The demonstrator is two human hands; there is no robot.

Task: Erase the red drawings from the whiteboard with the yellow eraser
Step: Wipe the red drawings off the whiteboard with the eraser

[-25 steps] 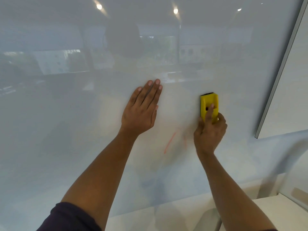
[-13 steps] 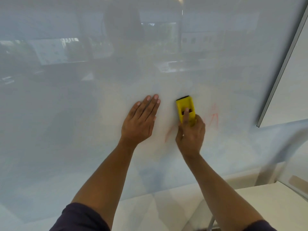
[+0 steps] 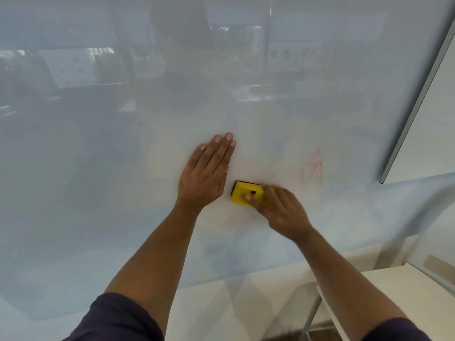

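A glossy whiteboard [image 3: 123, 168] fills most of the view. My right hand [image 3: 280, 210] presses the yellow eraser [image 3: 243, 193] flat against the board, lying sideways just below and right of my left hand [image 3: 206, 171]. My left hand rests flat on the board, fingers together and pointing up. Faint red drawing marks [image 3: 312, 169] show on the board to the right of the eraser, above my right hand. The board around the eraser looks smeared but free of red.
The board's grey right edge [image 3: 413, 112] runs diagonally at the upper right, with a white wall beyond it. A white table [image 3: 403, 299] with metal legs stands at the lower right, below the board.
My right hand has swept the eraser down and left, turning it from upright to sideways. The red stroke that lay below the hands is gone. My left hand has stayed flat on the board.
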